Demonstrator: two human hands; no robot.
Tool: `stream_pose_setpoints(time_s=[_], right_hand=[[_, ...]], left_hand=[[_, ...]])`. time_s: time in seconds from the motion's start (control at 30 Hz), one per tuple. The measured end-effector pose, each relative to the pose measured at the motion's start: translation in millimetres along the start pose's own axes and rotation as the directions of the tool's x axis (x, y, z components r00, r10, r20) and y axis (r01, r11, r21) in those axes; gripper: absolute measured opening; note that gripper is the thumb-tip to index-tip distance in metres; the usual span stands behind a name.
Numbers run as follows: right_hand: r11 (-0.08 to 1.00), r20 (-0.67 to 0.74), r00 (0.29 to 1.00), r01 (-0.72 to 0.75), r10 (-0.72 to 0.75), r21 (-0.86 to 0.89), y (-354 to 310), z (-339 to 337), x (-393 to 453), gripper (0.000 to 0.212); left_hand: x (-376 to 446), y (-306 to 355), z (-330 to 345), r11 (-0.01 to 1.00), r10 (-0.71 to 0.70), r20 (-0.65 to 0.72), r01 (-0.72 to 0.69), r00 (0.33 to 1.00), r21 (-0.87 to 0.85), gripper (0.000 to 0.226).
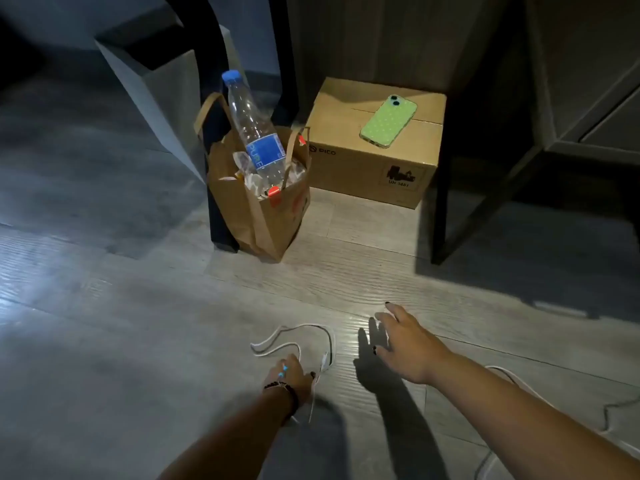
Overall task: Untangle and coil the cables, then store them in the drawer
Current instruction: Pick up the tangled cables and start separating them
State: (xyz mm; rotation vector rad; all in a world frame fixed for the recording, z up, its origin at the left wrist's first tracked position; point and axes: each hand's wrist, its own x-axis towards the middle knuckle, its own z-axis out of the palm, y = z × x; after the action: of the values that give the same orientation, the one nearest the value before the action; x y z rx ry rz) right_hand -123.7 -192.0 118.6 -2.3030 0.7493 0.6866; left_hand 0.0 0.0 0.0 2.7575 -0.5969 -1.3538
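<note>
Grey wood-plank floor (121,306), dim at edges, lit patch mid-frame. White cable (304,336) looped on planks near bottom centre; second cable (519,382) trailing along floor at lower right. Paper bag (263,216) standing upright on floor against black leg (218,216). Cardboard box (374,168) on floor just right of bag. Dark frame leg (441,223) planted right of box.

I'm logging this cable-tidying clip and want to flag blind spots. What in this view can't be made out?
Head view only:
- White cable: its near end is hidden under the left hand.
- Second cable: partly behind the right forearm, cut off by the bottom edge.
- Right hand: whether its fingertips touch anything is unclear in the glare.
- Drawer: not recognisable; the right side is too dark.
</note>
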Motion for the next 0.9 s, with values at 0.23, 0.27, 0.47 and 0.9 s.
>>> stream_pose_setpoints(time_s=[0.23,0.27,0.47,0.9], right_hand=[[0.993,-0.054,0.998,-0.026,0.032,0.119,11,-8,-13,0.067],[0.988,-0.096,0.995,-0.016,0.031,0.155,10,-17,-15,0.068],[0.939,-0.354,0.935,0.141,-0.022,0.314,-7,-82,-43,0.067],[0.9,-0.543,0.806,0.393,-0.238,0.189,-60,-226,-132,0.015]], left_hand=[[-28,36,-30,0.945,0.108,-0.218,-0.168,0.97,-0.281,0.013],[-35,46,-42,0.904,0.145,-0.243,-0.229,0.959,-0.362,0.013],[-90,96,-118,0.659,0.397,-0.42,-0.572,0.816,-0.488,0.018],[-230,184,-284,0.317,0.561,-0.552,-0.776,0.617,-0.545,0.021]])
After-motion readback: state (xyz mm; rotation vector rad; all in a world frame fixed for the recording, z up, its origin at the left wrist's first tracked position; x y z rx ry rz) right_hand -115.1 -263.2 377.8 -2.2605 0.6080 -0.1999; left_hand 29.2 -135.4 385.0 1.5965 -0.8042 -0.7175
